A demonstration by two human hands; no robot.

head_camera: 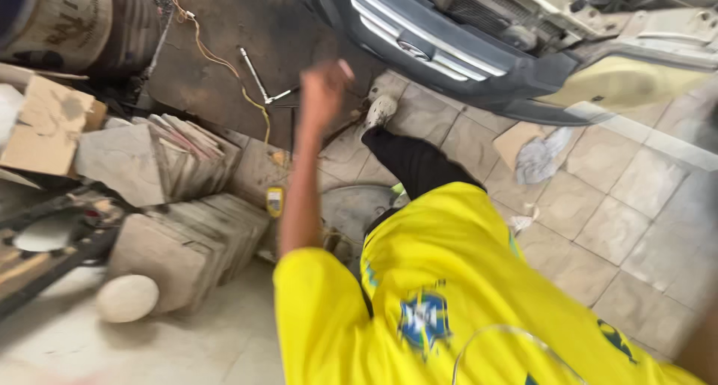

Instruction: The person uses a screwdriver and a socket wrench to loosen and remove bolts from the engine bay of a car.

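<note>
**Tight floor, low bumper, loose things underfoot**

The car's front bumper (pixel 449 56) hangs low over the far edge of the floor (pixel 643 228). A head or shoulder rising beneath it could strike the grille edge, as I judge it.

The stacked stone slabs (pixel 172 160) along the floor's left side lean unevenly. A knock from an elbow or knee might topple them toward the person's leg (pixel 411 160).

A round metal disc (pixel 351 209) lies on the floor right beside the leg, where a shifting foot could slip on it.

The left hand (pixel 323 93) is raised on a straight arm with the grip curled together in a fist. The blur hides whether anything is inside it. The right hand is out of sight.

Nearest the fist, a long metal wrench (pixel 258 82) lies on the dark concrete patch at the far edge of the floor, apart from the hand. It could roll underfoot.

A yellow cord (pixel 224 63) trails across that same patch beside the wrench and could snag a shoe.

The crumpled rag (pixel 542 157) on the tiles under the bumper is a minor slip risk.
</note>
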